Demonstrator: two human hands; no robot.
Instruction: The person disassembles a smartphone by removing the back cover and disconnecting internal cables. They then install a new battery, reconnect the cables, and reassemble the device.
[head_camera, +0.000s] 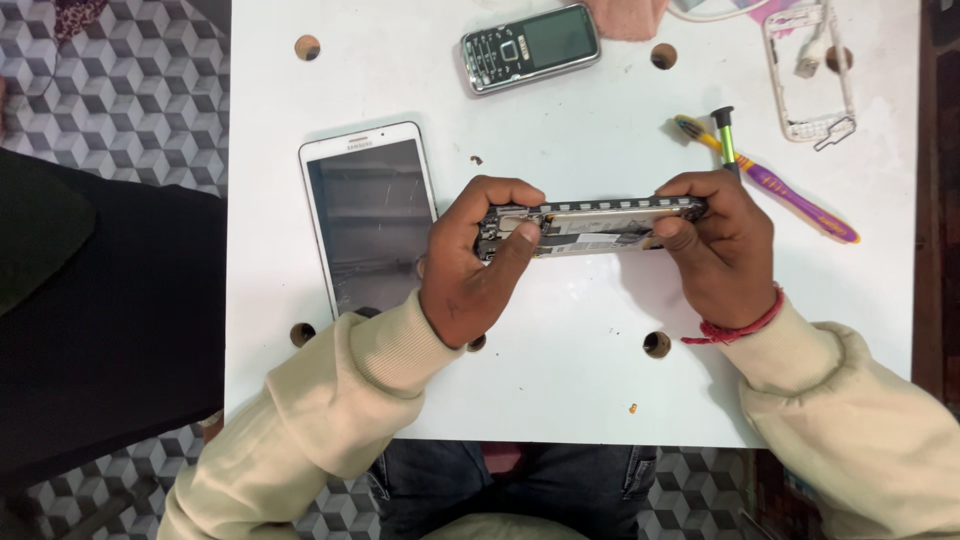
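Note:
Both my hands hold an opened phone body edge-on above the white table, its inner boards and metal plates showing. My left hand grips its left end, thumb pressed on the inner parts. My right hand grips the right end and also holds a small screwdriver with a green shaft and black cap that sticks up behind the fingers. A red thread band circles my right wrist.
A white tablet lies face up left of my hands. A grey keypad phone lies at the back. A purple and yellow toothbrush and a white phone frame lie at the right. A tiny brass part sits near the front edge.

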